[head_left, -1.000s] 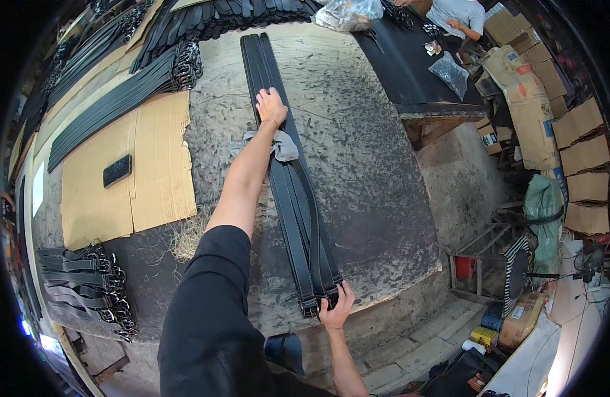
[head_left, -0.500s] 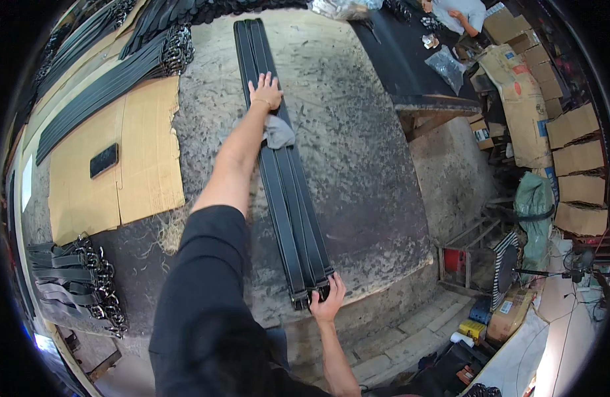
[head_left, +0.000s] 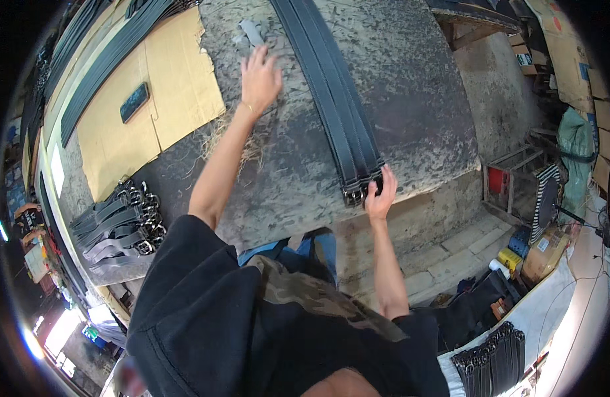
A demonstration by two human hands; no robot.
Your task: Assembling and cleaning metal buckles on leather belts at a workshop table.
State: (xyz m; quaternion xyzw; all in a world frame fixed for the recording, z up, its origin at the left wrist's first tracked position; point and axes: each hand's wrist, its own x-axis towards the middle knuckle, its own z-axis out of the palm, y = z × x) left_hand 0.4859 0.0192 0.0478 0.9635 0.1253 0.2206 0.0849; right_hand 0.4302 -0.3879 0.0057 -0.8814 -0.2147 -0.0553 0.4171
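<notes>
A row of black leather belts lies side by side, running from the far edge of the view toward me. Their metal buckles are at the near end. My right hand grips the right corner of that end, thumb by the buckles and fingers along the outer side. Left of the belts, my left hand is over the worktable, fingers spread and a little blurred. A crumpled grey cloth lies just beyond its fingertips; whether they touch I cannot tell.
A phone rests on a cardboard sheet at the left. Bundled belts with buckles lie at the near left corner. More long straps line the far left. A stool frame stands beyond the table's right edge.
My left hand has left the belts and moved left and nearer. The grey cloth has gone from the belts to the table on their left. My right hand stays at the buckles. The view has shifted.
</notes>
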